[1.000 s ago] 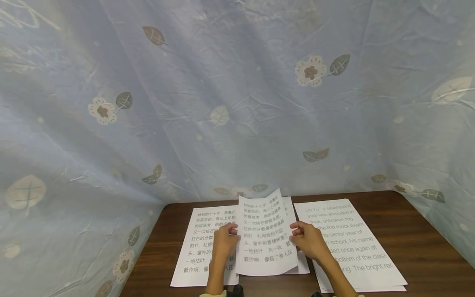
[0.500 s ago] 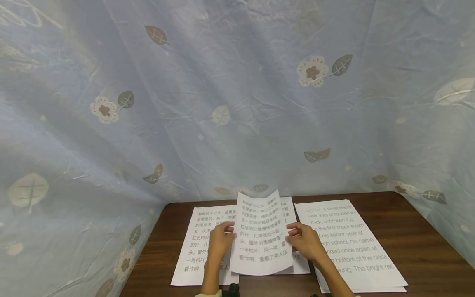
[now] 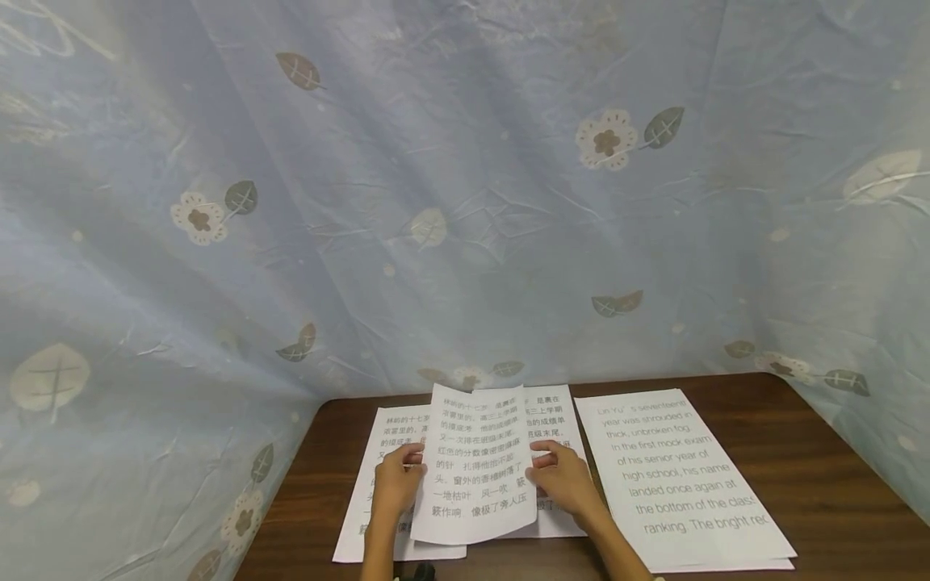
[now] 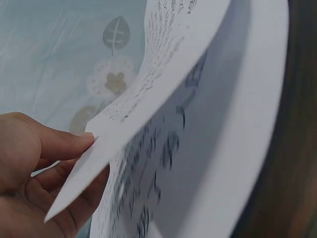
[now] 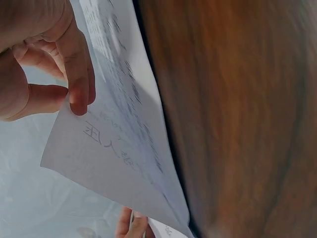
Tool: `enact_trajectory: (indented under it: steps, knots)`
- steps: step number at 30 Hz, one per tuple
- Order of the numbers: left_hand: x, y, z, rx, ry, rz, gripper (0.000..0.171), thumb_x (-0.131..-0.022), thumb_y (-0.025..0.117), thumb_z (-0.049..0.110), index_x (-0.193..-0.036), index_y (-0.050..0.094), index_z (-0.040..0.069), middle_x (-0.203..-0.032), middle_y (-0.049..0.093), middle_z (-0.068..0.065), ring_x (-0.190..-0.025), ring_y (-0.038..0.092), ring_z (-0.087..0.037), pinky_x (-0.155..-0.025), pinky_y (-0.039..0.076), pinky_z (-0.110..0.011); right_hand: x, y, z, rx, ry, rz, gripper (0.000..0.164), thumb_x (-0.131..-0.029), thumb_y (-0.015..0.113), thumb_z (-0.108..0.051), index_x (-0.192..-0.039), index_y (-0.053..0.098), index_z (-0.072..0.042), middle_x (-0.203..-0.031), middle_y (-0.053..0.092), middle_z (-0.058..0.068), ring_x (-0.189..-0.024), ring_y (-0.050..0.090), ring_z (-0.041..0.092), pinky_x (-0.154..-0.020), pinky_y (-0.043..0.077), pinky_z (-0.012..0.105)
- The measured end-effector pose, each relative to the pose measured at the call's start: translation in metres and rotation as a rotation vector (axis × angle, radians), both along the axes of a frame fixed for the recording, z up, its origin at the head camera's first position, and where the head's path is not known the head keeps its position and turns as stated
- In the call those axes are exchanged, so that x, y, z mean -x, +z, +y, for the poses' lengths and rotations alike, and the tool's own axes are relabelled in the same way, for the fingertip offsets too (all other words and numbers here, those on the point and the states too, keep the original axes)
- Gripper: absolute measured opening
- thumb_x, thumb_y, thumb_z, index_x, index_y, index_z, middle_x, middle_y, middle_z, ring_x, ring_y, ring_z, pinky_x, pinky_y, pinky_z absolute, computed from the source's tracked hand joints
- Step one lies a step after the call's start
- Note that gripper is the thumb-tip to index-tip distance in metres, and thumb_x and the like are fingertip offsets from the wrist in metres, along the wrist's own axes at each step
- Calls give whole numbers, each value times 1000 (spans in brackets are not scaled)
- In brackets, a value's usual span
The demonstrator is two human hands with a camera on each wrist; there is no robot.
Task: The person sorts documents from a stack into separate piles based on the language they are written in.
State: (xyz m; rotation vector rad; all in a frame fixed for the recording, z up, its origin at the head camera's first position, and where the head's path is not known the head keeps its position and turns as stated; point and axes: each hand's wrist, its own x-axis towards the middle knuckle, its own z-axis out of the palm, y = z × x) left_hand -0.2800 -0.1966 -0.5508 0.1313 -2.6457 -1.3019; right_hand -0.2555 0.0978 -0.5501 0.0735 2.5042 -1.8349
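A sheet of paper (image 3: 475,464) printed with Chinese text is held up, slightly bowed, between both hands. My left hand (image 3: 395,484) pinches its left edge; in the left wrist view the thumb (image 4: 74,145) lies on the printed face with fingers behind. At the right edge my right hand (image 3: 567,482) pinches the sheet between thumb and fingers, as the right wrist view confirms. Below the sheet lie a left pile of Chinese-text paper (image 3: 352,528) and a middle one (image 3: 559,415), each partly covered by it. The held sheet overlaps the gap between them.
To the right lies a pile of English-text sheets (image 3: 683,476), its lower sheets slightly offset. All the paper rests on a dark brown wooden table (image 3: 835,484). A pale blue curtain (image 3: 465,202) with leaves and flowers hangs behind and at the sides.
Both hands have carried the sheet leftward, from over the middle pile toward the left one. More of the middle pile and of the English sheets shows; less of the left pile does.
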Motion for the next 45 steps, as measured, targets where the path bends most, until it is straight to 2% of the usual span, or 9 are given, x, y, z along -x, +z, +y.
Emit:
enact_trajectory:
  steps: [8, 14, 20, 26, 34, 45]
  knots:
    - [-2, -3, -28, 24, 41, -4, 33, -92, 72, -1, -125, 75, -1, -104, 78, -13, -88, 73, -22, -74, 57, -32, -1, -3, -22, -16, 29, 27, 53, -89, 76, -8, -140, 63, 4, -107, 74, 14, -81, 71, 18, -67, 62, 33]
    - [-4, -1, -44, 26, 35, 28, 34, -90, 71, -3, -124, 75, -3, -104, 79, -17, -89, 74, -25, -74, 56, -34, 1, -6, -38, -3, 59, 29, 53, -89, 75, -6, -139, 62, 6, -105, 74, 13, -77, 71, 16, -63, 60, 29]
    - [-5, -3, -60, 20, 50, 27, 34, -90, 71, -4, -124, 75, -3, -104, 79, -18, -90, 74, -25, -74, 55, -30, 1, -8, -54, -3, 80, 27, 55, -87, 75, -6, -139, 62, 7, -103, 74, 13, -73, 72, 15, -60, 61, 27]
    - [-7, -5, -75, 42, 66, 29, 35, -90, 72, -4, -125, 75, -2, -104, 79, -19, -91, 74, -27, -78, 54, -34, 0, -8, -68, 16, 105, 16, 58, -86, 75, -6, -141, 61, 8, -103, 74, 13, -74, 72, 15, -61, 61, 28]
    - [-9, -6, -87, 60, 96, 13, 34, -90, 71, -3, -124, 75, -1, -104, 79, -18, -97, 73, -30, -82, 54, -37, -1, -10, -81, 51, 136, -13, 60, -87, 73, -6, -143, 58, 9, -105, 71, 12, -81, 71, 17, -63, 62, 28]
    - [-11, -7, -100, 56, 121, -18, 34, -93, 70, -4, -127, 74, -2, -106, 77, -17, -97, 70, -28, -81, 50, -33, -2, -14, -97, 50, 168, 16, 62, -84, 73, -5, -143, 58, 8, -103, 72, 12, -74, 71, 17, -61, 61, 28]
